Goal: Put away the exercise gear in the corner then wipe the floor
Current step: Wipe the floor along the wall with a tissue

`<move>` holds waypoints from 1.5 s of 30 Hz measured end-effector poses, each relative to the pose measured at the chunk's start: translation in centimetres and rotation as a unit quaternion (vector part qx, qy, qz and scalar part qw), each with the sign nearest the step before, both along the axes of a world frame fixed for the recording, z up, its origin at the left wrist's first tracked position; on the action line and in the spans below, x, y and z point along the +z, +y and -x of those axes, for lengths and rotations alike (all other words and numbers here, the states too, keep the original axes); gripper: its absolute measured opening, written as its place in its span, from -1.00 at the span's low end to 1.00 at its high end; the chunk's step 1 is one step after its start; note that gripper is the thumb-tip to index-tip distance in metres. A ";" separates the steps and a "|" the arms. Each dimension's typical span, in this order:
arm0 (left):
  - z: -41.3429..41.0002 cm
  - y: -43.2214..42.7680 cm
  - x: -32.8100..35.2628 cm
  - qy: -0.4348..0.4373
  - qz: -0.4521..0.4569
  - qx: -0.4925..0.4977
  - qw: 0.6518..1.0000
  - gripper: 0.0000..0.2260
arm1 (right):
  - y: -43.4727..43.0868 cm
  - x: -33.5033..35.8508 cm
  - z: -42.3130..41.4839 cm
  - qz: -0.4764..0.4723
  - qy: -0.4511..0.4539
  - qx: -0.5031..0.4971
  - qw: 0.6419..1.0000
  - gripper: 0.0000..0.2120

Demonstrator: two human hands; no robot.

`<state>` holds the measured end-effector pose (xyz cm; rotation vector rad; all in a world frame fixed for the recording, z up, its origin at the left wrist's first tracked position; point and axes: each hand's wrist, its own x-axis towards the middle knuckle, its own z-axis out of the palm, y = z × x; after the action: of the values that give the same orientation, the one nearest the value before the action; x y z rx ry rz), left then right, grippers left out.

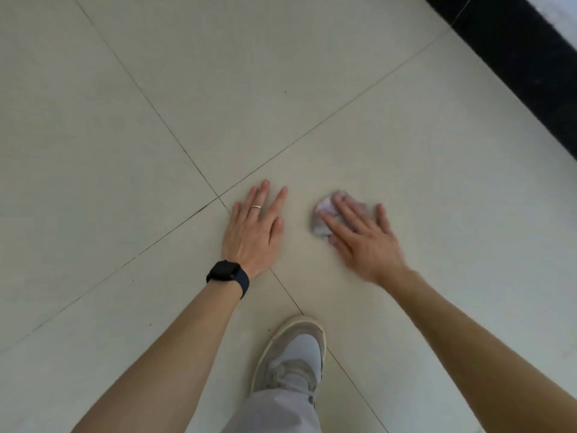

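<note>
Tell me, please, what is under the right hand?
A crumpled cloth lies under the right hand, pressed to the tiled floor by straight fingers. One edge shows; the rest is covered by the hand.

Smooth, faintly glossy floor tiles [312, 89]; crumpled soft cloth [323, 218]; matt watch [227, 274].

Pale tiled floor [125, 151], crumpled cloth [321, 220], grey shoe [296, 348]

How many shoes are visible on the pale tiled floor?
1: a grey and white sneaker at the bottom centre of the picture. A second may be hidden outside the view.
</note>
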<state>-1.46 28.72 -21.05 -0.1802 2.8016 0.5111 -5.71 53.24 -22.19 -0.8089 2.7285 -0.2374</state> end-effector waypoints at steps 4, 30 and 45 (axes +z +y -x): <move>-2.5 -3.6 0.3 0.020 0.090 0.092 0.991 -0.49 | -4.3 0.5 1.2 0.027 -0.028 -0.311 0.950 -0.49; -3.4 -6.3 0.0 0.011 0.057 0.189 0.980 -0.48 | -12.1 0.2 10.5 0.005 -0.036 -0.178 0.983 -0.47; -1.1 -7.0 -0.3 -0.016 0.036 0.231 0.972 -0.46 | -14.5 0.2 11.1 0.020 -0.058 -0.208 0.976 -0.46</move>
<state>-0.34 21.72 -21.36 -0.8595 2.7432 0.4972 -16.83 38.74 -22.01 -0.2136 2.7584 -0.4113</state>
